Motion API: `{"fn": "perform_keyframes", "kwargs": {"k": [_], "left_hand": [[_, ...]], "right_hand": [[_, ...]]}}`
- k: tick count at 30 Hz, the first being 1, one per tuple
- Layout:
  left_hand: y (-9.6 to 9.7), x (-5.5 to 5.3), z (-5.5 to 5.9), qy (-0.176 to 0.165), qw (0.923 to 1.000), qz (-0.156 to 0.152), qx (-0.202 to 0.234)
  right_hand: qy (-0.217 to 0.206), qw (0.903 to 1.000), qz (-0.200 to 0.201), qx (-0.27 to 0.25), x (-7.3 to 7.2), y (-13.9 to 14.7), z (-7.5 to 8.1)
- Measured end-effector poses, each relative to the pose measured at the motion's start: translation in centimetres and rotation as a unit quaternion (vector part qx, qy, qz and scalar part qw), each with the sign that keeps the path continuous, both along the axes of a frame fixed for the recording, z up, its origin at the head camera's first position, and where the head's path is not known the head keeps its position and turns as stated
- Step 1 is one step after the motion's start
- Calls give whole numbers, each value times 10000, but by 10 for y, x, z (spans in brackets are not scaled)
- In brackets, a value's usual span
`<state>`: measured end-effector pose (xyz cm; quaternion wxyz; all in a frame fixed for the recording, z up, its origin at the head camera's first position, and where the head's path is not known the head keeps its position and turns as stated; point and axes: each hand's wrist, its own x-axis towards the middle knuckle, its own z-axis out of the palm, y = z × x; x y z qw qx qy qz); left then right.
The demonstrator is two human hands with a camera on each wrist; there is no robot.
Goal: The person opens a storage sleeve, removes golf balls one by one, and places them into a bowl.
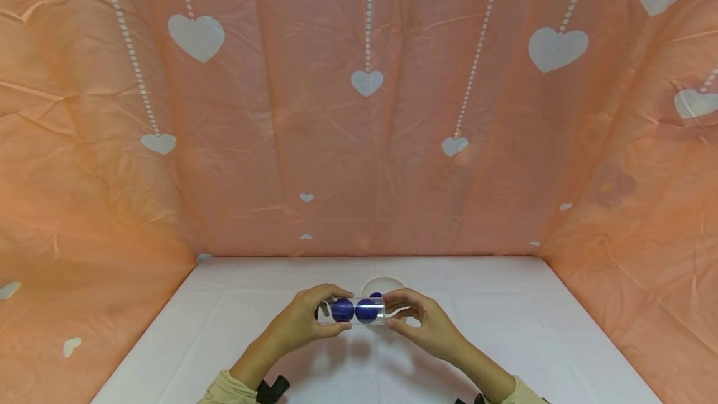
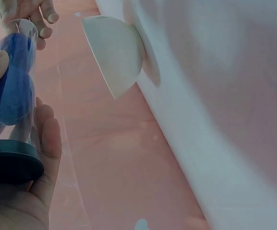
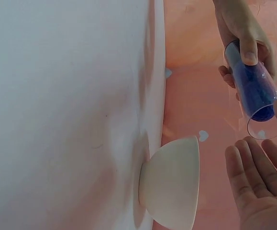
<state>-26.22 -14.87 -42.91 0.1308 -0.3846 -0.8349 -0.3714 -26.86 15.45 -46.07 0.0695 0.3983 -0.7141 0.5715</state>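
Note:
My left hand [image 1: 305,317] grips a clear tube [image 1: 350,300] that lies sideways in the head view, its black base [image 2: 15,160] towards the left palm. Inside the tube sit two dark blue balls [image 1: 343,310], one after the other. At the tube's clear rim is my right hand [image 1: 423,323], with fingers and thumb on either side of that end. In the right wrist view its fingers [image 3: 258,165] are fairly straight; whether they touch the rim is unclear. Behind the tube stands a white bowl [image 1: 383,282], partly hidden, with another blue ball [image 1: 376,295] showing in it.
A white-covered table [image 1: 247,285] lies under both hands. Orange sheeting [image 1: 325,142] with white hearts rises behind it and along both sides. Dark wrist gear [image 1: 273,388] shows near the left sleeve.

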Motion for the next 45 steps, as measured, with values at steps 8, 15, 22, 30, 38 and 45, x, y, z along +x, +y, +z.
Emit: {"fn": "perform_keyframes", "kwargs": {"k": [8,15,22,30,38,45], "left_hand": [[0,1,1,2,10000,-36,10],[0,0,-1,51,10000,18,-43],[0,1,0,24,10000,-22,-13],[-2,1,-1,-17,10000,-18,15],[-4,0,-4,125,9999,2,113],[-5,-1,-5,218,9996,-58,180]], "right_hand": [[-90,10000,-16,16,1,-2,0],[-95,9999,9,52,2,-1,1],[-147,9998,-59,72,3,-2,3],[-137,9999,-67,49,2,-1,1],[-82,9998,-150,62,0,1,-1],[-100,9998,-178,49,1,1,0]]}}
